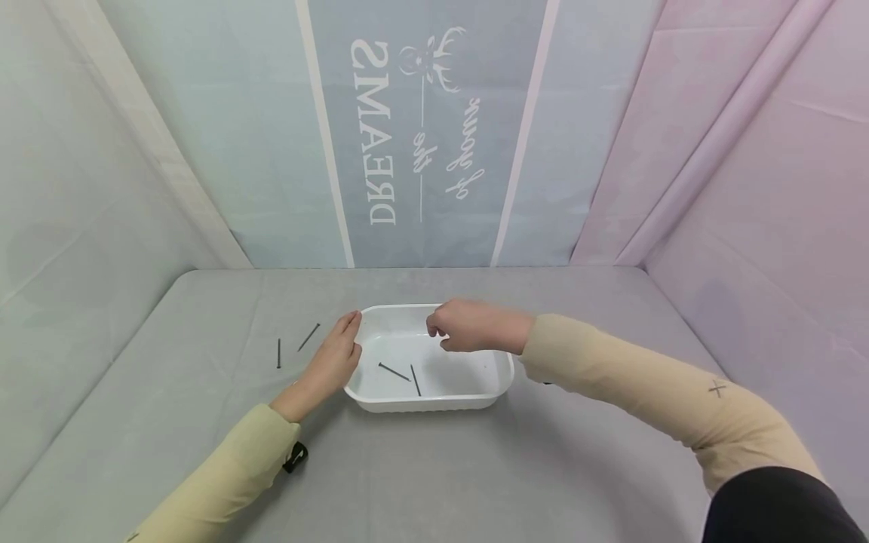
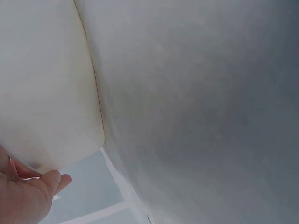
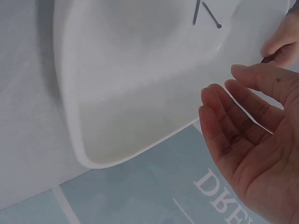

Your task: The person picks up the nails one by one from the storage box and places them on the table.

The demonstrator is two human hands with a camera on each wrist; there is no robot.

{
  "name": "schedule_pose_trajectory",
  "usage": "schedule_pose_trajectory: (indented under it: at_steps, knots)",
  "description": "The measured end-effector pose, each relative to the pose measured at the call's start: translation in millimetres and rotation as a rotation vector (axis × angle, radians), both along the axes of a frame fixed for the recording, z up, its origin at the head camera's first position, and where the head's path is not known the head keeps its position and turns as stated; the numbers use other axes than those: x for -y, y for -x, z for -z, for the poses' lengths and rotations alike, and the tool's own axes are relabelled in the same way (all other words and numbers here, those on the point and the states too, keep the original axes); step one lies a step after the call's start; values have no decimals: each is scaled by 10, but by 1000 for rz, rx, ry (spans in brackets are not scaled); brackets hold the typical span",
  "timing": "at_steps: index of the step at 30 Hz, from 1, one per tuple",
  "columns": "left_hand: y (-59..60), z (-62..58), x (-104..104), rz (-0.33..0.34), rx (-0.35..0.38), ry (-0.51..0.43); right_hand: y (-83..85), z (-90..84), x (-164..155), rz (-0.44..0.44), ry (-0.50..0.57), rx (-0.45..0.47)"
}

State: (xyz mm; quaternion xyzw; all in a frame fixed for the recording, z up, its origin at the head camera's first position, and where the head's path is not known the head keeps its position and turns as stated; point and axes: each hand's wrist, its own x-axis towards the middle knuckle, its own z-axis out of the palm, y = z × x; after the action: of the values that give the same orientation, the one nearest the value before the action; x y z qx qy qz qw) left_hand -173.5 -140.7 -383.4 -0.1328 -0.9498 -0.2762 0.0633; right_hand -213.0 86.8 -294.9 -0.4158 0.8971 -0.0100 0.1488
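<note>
A white rectangular tray (image 1: 434,402) stands on the grey table. My left hand (image 1: 334,358) holds its left rim; in the left wrist view, the left hand (image 2: 28,196) has its fingers at the edge of the tray (image 2: 51,93). Over the tray's right half hovers my right hand (image 1: 468,326), fingers loosely bent. From the right wrist, no object shows between the fingers of the right hand (image 3: 257,126). Inside the tray lie two dark nails, one slanted nail (image 1: 394,372) and one steeper nail (image 1: 416,380), close together.
On the table left of the tray lie two more nails, an upright-pointing nail (image 1: 279,353) and a slanted nail (image 1: 308,337). Fabric walls enclose the table (image 1: 434,475) at the back and both sides; the back cloth (image 1: 434,241) bears printed lettering.
</note>
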Motion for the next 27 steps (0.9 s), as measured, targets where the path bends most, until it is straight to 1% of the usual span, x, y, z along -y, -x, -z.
schedule_pose_trajectory:
  at_steps: [5, 10, 17, 23, 27]
  knots:
    - [-1, -1, 4, 3, -1, -2, -17, 28, 93, -20, 6, -18]
    - [-2, -6, 5, 7, -4, 3, -39, 48, 181, -34, -17, -30]
    - [-11, -17, 3, 10, -3, 5, -48, 103, 292, -107, -12, -43]
    - [-9, -16, 6, 13, 0, 5, -45, 141, 366, -130, -22, -36]
    - [-5, -18, 8, 18, 0, 2, -30, 162, 413, -151, -31, -48]
